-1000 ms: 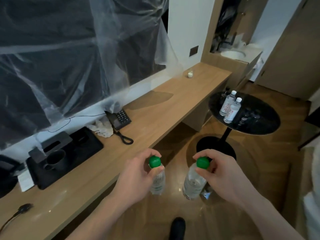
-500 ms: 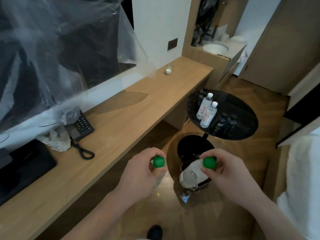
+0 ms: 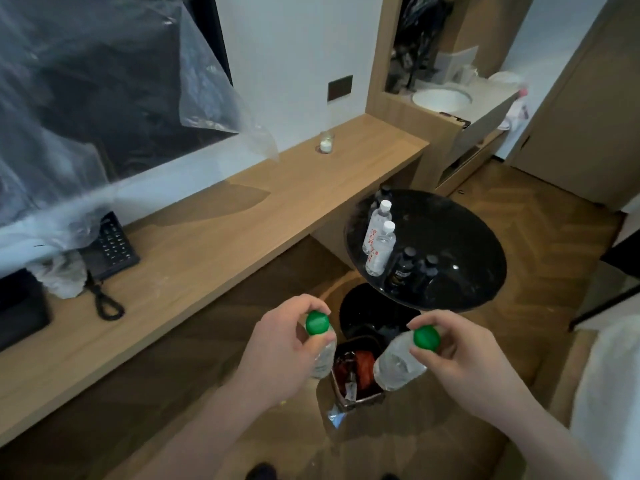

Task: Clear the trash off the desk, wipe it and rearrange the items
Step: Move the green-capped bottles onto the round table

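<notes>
My left hand [image 3: 284, 351] grips a clear plastic bottle with a green cap [image 3: 317, 323] by its neck. My right hand [image 3: 460, 358] holds a second green-capped bottle [image 3: 398, 365] the same way. Both bottles hang over the floor, on either side of a small bin [image 3: 360, 398] that holds red wrappers. The wooden desk [image 3: 214, 244] runs along the wall to my left. A crumpled tissue [image 3: 64, 278] lies on it beside a black telephone [image 3: 110, 247].
A round black side table [image 3: 460, 244] stands right of the desk with two white-capped bottles [image 3: 379, 244] and small dark bottles. A glass [image 3: 326, 143] stands at the desk's far end. A black tray [image 3: 17, 306] sits at the left edge. Plastic sheeting covers the wall screen.
My view has swung right and forward along the desk. Both hands with their bottles have come over the small bin, which now shows between them.
</notes>
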Demonstrator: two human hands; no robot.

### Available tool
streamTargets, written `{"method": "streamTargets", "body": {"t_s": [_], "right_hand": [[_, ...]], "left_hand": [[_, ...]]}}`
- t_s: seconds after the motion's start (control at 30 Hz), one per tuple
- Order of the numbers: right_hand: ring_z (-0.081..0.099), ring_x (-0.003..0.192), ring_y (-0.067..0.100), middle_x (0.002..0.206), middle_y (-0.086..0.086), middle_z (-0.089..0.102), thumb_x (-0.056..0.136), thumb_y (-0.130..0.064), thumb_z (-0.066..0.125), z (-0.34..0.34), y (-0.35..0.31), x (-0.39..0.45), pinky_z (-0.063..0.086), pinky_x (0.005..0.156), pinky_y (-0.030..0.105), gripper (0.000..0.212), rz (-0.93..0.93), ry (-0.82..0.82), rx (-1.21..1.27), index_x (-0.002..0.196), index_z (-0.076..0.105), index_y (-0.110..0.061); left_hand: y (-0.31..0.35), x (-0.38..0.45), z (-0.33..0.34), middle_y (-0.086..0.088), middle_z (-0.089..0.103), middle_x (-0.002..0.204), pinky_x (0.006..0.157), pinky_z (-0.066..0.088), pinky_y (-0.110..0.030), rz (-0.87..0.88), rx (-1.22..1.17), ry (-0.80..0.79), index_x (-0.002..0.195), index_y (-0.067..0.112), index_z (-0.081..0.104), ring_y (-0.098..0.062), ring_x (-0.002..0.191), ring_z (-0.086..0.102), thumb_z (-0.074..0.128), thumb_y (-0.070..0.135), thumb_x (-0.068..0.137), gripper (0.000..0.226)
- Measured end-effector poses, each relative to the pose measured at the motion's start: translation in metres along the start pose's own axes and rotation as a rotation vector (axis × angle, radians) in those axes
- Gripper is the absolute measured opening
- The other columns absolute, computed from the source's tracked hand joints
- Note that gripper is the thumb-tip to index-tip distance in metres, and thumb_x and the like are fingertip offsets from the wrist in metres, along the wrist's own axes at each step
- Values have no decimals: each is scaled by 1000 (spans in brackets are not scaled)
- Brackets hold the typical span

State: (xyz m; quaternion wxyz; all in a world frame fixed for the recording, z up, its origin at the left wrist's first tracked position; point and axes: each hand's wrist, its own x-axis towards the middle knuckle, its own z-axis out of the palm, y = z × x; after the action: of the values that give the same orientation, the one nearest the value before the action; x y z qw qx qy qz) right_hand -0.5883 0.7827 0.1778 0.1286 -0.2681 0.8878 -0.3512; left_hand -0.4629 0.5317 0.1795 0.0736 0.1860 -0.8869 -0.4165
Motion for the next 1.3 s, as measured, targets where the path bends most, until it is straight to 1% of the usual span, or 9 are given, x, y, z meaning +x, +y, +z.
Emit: {"method": "streamTargets", "body": {"t_s": [0.17, 0.23, 0.37, 0.5, 0.63, 0.8, 1.07, 1.17, 1.3], "right_hand": [[61, 95, -4, 108, -31, 61, 86, -23, 85, -53, 48, 37, 49, 71, 19, 36, -79, -89, -7, 105, 66, -47], [60, 99, -5, 105, -29, 63, 86, -23, 85, -68, 63, 54, 52, 76, 19, 35, -87, -122, -15, 105, 67, -47], [62, 95, -2, 106, -32, 63, 84, -23, 86, -88, 92, 80, 48, 70, 17, 35, -95, -155, -22, 103, 68, -46], [63, 93, 1, 107, -33, 59, 84, -26, 86, -101, 114, 107, 56, 68, 24, 32, -79, -134, -35, 100, 66, -47], [64, 90, 3, 100, -27, 63, 84, -26, 86, -112, 125, 130, 57, 68, 26, 31, -60, -132, -55, 99, 66, -46], [64, 89, 3, 101, -21, 66, 84, -26, 86, -131, 137, 165, 56, 65, 24, 32, -21, -128, -55, 100, 67, -44], [65, 82, 3, 97, -15, 68, 81, -18, 88, -159, 180, 224, 54, 61, 18, 33, 55, -132, -15, 97, 69, -39], [64, 88, 0, 98, -17, 67, 82, -16, 87, -164, 204, 252, 57, 65, 21, 32, 63, -167, 13, 97, 69, -38], [63, 88, -2, 100, -18, 67, 81, -16, 86, -172, 240, 298, 54, 65, 17, 31, 33, -272, 1, 95, 69, -38]], "left_hand": [[48, 15, 52, 18, 65, 90, 61, 50, -19, -60, -49, 60, 105, 39, 64, -10, 75, 63, 78, 26, 90, 24], [60, 21, 67, 17, 65, 92, 63, 51, -19, -86, -63, 75, 105, 38, 64, -9, 78, 63, 78, 25, 91, 24], [72, 31, 89, 19, 66, 99, 72, 57, -27, -125, -71, 48, 106, 40, 64, -11, 85, 64, 79, 28, 90, 25], [77, 56, 108, 27, 63, 101, 74, 52, -19, -133, -44, 6, 105, 45, 61, -2, 93, 62, 79, 31, 90, 27], [77, 89, 123, 31, 61, 104, 73, 52, -21, -115, -46, -5, 104, 45, 61, -3, 92, 61, 80, 35, 89, 26], [85, 127, 148, 25, 62, 103, 77, 56, -28, -65, -35, -79, 106, 43, 61, -4, 86, 63, 81, 36, 88, 28], [109, 178, 199, 25, 61, 100, 71, 48, -19, -53, -63, -100, 105, 45, 57, -6, 84, 61, 81, 38, 86, 32], [116, 196, 226, 25, 60, 101, 68, 44, -14, -101, -73, -121, 108, 44, 58, -5, 81, 61, 80, 38, 88, 30], [126, 220, 263, 31, 59, 96, 65, 44, -12, -195, -81, -100, 106, 44, 59, -1, 80, 61, 80, 36, 88, 29]]}}
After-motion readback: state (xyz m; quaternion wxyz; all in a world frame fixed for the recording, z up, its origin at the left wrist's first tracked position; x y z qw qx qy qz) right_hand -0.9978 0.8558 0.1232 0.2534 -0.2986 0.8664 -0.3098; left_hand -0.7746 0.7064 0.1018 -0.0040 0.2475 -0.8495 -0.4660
